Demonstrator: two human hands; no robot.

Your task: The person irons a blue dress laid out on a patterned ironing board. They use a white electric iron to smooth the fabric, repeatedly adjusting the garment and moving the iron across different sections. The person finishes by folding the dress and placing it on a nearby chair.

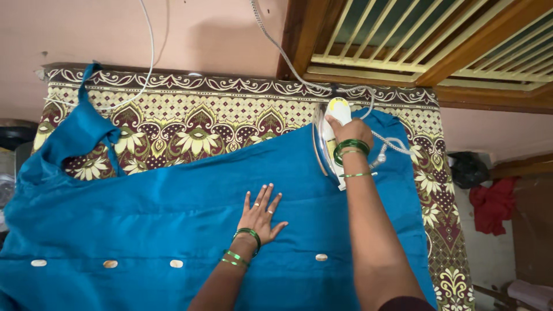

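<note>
A teal garment [161, 213] with a row of pale oval buttons lies spread over a patterned cloth-covered table [207, 121]. My left hand [262, 213] rests flat on the fabric, fingers apart, green bangles at the wrist. My right hand [348, 131] grips the handle of a white electric iron [329, 144], which stands tipped up on its edge at the garment's far right end. Its braided cord [288, 57] runs up across the wall.
A wooden window frame with slatted grille [426, 40] is at the upper right. A red cloth [492, 204] and a dark bag [466, 170] lie on the floor to the right. A white wire [151, 52] hangs on the pink wall.
</note>
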